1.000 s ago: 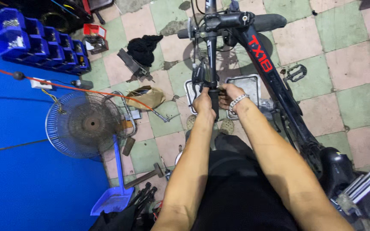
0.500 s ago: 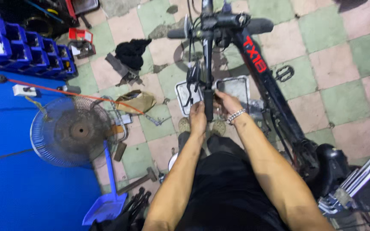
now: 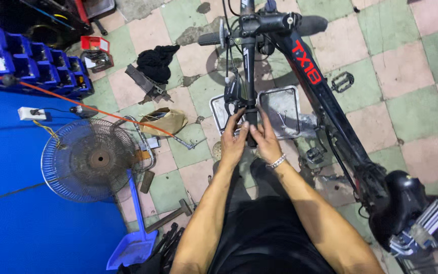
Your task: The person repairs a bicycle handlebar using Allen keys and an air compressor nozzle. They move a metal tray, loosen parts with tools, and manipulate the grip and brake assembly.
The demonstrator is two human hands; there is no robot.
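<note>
A black bicycle with red frame lettering stands in front of me, its handlebar turned so that one end points toward me. At that near end is a black grip, with a brake lever and shifter just beyond it. My left hand closes on the grip from the left, fingertips reaching up to the lever clamp. My right hand, a bracelet on its wrist, closes on the grip from the right. The two hands almost touch.
Two metal trays with small parts lie on the tiled floor under the bar. A blue fan, a blue dustpan, a hammer, blue parts bins, a black cloth and a loose pedal lie around. The saddle is at right.
Both hands stay at the near bar end. Their fingers have shifted from wrapping over the grip to pinching it from either side. My view has drifted slightly.
</note>
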